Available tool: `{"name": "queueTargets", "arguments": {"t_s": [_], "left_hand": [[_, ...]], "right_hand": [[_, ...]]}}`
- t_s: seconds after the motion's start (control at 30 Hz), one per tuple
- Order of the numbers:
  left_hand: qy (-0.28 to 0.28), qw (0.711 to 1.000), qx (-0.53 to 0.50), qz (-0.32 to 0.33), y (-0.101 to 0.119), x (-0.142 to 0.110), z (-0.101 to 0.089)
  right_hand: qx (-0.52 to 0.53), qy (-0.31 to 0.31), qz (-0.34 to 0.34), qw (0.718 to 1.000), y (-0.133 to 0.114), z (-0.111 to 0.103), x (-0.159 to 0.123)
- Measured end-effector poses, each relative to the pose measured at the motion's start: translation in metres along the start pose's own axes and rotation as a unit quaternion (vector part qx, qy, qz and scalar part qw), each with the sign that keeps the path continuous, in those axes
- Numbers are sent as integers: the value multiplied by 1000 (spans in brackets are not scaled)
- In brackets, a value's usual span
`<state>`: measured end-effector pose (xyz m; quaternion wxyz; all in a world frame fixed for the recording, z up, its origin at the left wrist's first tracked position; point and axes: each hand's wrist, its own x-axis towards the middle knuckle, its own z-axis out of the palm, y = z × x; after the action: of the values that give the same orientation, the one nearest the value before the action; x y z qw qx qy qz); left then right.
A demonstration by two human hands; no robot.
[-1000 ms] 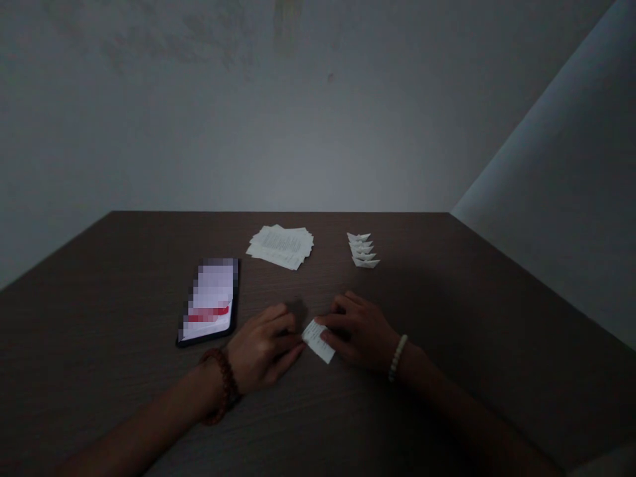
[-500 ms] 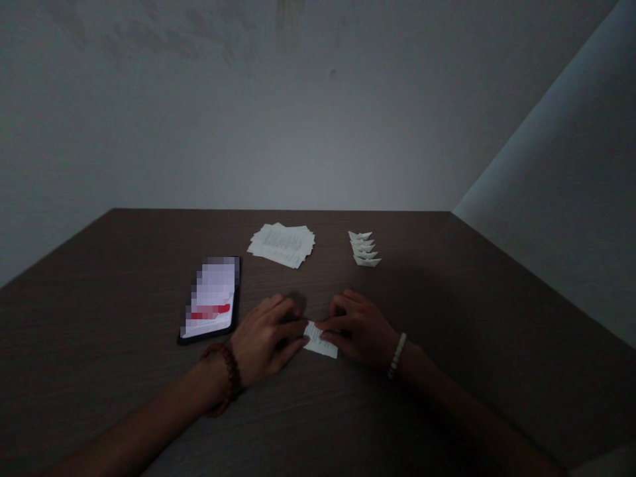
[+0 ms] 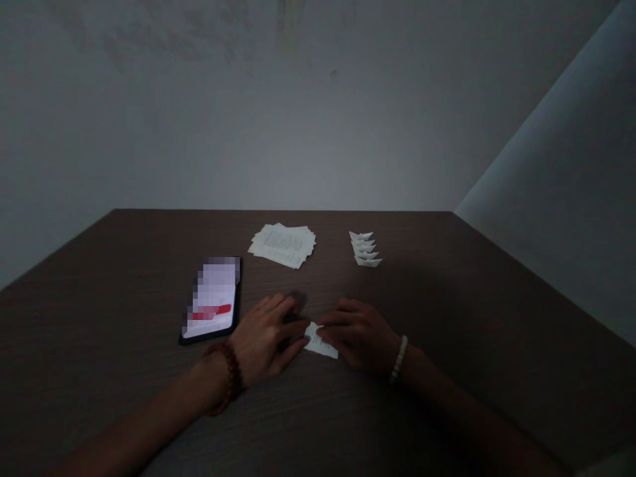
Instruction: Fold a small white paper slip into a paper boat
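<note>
A small folded slip of white printed paper [image 3: 322, 343] lies on the table between my hands. My left hand [image 3: 263, 338] presses its fingertips against the slip's left end. My right hand [image 3: 355, 333] rests its fingers over the slip's upper right part, hiding some of it. A dark beaded bracelet [image 3: 231, 377] circles my left wrist, and a pale beaded bracelet [image 3: 398, 359] circles my right wrist.
The dark wood-grain table [image 3: 447, 397] meets a pale wall at its far edge. A loose stack of printed paper slips [image 3: 282, 246] and a row of several small white paper boats [image 3: 365, 249] stand ahead. A smartphone [image 3: 211, 298] lies left of my left hand.
The paper slip has turned slightly between my hands and sits less diagonally. My right hand has shifted a little to the right, and my left hand has moved slightly up the table.
</note>
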<state>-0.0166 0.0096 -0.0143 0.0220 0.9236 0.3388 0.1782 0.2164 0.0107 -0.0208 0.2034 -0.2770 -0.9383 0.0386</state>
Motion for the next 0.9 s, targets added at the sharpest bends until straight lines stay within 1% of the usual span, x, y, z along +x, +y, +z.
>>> {"name": "queueTargets", "arguments": {"t_s": [0.17,0.37,0.53,0.63,0.73,0.83,0.9], "left_hand": [[0,1000,-2,1,0,1,-2],[-5,1000,2,5,1,2,-5],[-1,999,40,23,6,4,-7],[-3,998,57,30,8,4,-8],[-12,997,67,33,8,4,-8],[-22,996,75,35,8,4,-8],[-17,997,73,35,8,4,-8]], "right_hand": [[-26,-2,-14,1000,-4,-5,-3],[-30,-23,-14,999,-6,-8,-2],[-55,-73,-11,996,-11,-16,7],[-64,-94,-21,993,-10,-20,10],[-72,-103,-28,992,-8,-23,5],[-76,-100,-25,992,-7,-27,-8],[-75,-91,-17,993,-6,-28,-17]]}}
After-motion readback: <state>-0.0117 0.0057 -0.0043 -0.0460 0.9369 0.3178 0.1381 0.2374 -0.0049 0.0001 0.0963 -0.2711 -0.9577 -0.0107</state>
